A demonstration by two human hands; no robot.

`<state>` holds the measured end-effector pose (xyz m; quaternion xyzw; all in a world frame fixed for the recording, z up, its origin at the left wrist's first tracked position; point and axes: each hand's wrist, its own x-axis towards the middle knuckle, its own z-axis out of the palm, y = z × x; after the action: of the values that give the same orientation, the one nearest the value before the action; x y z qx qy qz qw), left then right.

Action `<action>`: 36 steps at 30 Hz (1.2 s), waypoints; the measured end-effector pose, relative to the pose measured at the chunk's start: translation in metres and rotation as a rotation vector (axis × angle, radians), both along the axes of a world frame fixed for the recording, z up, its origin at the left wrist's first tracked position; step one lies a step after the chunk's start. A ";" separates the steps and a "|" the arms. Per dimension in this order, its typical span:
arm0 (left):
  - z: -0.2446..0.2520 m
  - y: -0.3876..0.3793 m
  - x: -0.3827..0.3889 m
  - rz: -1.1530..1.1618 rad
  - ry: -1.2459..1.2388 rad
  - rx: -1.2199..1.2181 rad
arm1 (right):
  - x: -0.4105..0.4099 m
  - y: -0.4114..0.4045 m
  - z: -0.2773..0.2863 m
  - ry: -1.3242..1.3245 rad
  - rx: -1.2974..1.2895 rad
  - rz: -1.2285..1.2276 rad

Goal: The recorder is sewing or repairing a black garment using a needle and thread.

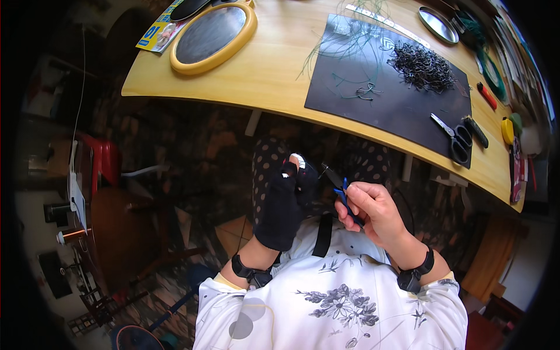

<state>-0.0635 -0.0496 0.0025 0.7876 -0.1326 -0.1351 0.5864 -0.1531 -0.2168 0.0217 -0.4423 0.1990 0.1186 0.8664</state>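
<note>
My right hand [372, 214] grips small blue-handled pliers [344, 201] above my lap. Their dark jaws point up and left, and a thin, shiny bit shows at the tip, too small to name. Just left of them is my left hand [284, 205] in a black fingerless glove, with white tape on the thumb or a finger. Its fingers are curled, and whether they pinch something small cannot be seen. On the table ahead, a black mat [350, 113] bears a heap of dark metal hooks [422, 68]. A few loose hooks [367, 91] lie nearer me beside thin green line [345, 52].
Black-handled scissors [457, 139] and a black-handled tool [476, 131] lie at the mat's right edge. Beyond are a red object [487, 95], a round metal lid [438, 25] and a white ruler [389, 24]. A yellow-framed oval mirror [213, 37] rests at left. The wooden table's edge [210, 100] runs before my knees.
</note>
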 end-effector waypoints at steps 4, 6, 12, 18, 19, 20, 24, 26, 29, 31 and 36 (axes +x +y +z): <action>-0.015 -0.010 -0.009 0.181 -0.127 -0.017 | 0.000 0.002 -0.002 0.009 0.025 -0.004; -0.019 -0.006 -0.007 0.164 0.427 -0.574 | -0.001 0.002 -0.001 0.016 0.052 -0.036; -0.008 -0.008 -0.009 0.163 0.631 -0.664 | -0.001 0.002 -0.005 0.018 0.103 -0.059; -0.017 -0.006 0.001 0.062 0.893 -0.902 | -0.002 0.002 -0.008 -0.014 0.101 -0.096; -0.015 -0.004 0.005 0.056 0.890 -0.903 | -0.002 0.002 -0.008 -0.018 0.098 -0.098; -0.013 -0.001 0.008 -0.066 0.858 -0.903 | -0.003 0.003 -0.009 -0.027 0.041 -0.069; -0.002 -0.009 0.006 -0.009 0.610 -0.646 | -0.002 0.001 -0.008 -0.080 -0.024 -0.080; 0.006 -0.013 0.003 0.060 0.702 -0.630 | -0.001 0.001 -0.008 -0.081 -0.029 -0.075; -0.001 -0.007 -0.004 0.002 0.319 -0.320 | -0.001 0.001 -0.007 -0.082 -0.034 -0.079; -0.009 -0.003 -0.001 -0.122 -0.158 -0.024 | 0.000 0.000 -0.006 -0.085 -0.034 -0.091; -0.016 -0.006 0.008 -0.079 -0.318 -0.027 | 0.000 -0.001 -0.006 -0.082 -0.043 -0.072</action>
<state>-0.0556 -0.0553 -0.0130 0.7853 -0.2562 -0.0299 0.5628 -0.1533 -0.2180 0.0160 -0.4579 0.1814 0.0647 0.8679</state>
